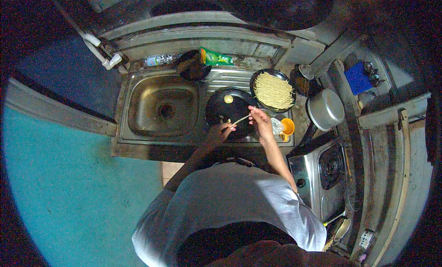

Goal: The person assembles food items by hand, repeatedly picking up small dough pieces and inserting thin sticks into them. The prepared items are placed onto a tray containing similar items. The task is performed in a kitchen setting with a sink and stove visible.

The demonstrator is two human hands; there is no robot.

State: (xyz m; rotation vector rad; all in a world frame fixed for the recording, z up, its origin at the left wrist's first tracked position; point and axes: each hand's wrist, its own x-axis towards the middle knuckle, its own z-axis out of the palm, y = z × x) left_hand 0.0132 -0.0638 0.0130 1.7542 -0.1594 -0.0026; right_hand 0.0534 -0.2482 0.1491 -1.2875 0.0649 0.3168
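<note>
A thin pale strip of dough [241, 120] runs between my two hands, above a round black plate [215, 106]. My left hand [219, 133] pinches its lower left end near the plate's front edge. The upper right end is between the fingers of my right hand [262, 123], at the plate's right side. A small dough ball [228, 99] rests on the far part of the plate, and little dough bits lie close to my left fingers. Beyond my right hand, many thin dough strands [274, 90] cover a second dark round plate [253, 84].
Left of the plate is a steel sink basin [138, 103]. An orange cup [288, 126] stands right of my right hand, with a metal pot [326, 109] and a gas stove [330, 163] farther right. A green packet [218, 58] and a plastic bottle [161, 60] lie along the back.
</note>
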